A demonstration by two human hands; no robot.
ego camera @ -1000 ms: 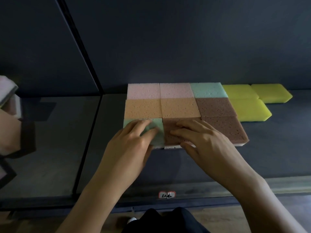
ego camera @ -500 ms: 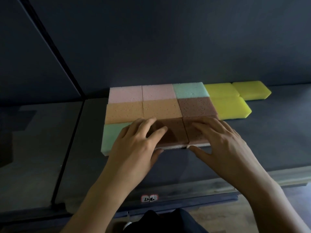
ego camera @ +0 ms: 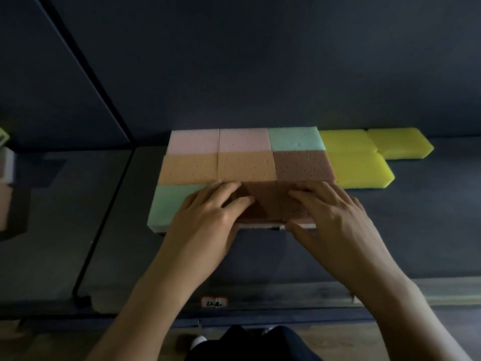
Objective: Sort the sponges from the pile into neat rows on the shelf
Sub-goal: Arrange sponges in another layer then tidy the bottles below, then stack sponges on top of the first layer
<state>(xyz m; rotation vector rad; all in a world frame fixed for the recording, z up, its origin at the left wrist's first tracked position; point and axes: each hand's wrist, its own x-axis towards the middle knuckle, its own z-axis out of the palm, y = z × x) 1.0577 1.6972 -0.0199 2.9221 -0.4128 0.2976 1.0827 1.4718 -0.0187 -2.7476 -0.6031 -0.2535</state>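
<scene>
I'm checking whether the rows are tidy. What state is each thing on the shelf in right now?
Pink sponges: flat, side by side, back row.
Orange sponges: flat, middle row.
Green sponge: flat, front left corner.
Brown sponges: front row, pressed by both hands.
Yellow sponges: flat, right of the block.
Left hand: open, palm down.
Right hand: open, palm down.

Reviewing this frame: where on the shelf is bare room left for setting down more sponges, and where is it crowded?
Bare shelf lies right of the right hand, in front of the yellow sponges. Another bare strip runs left of the green sponge to the dark divider. The block's front row is crowded: both hands, left hand included, cover the brown sponges.
</scene>
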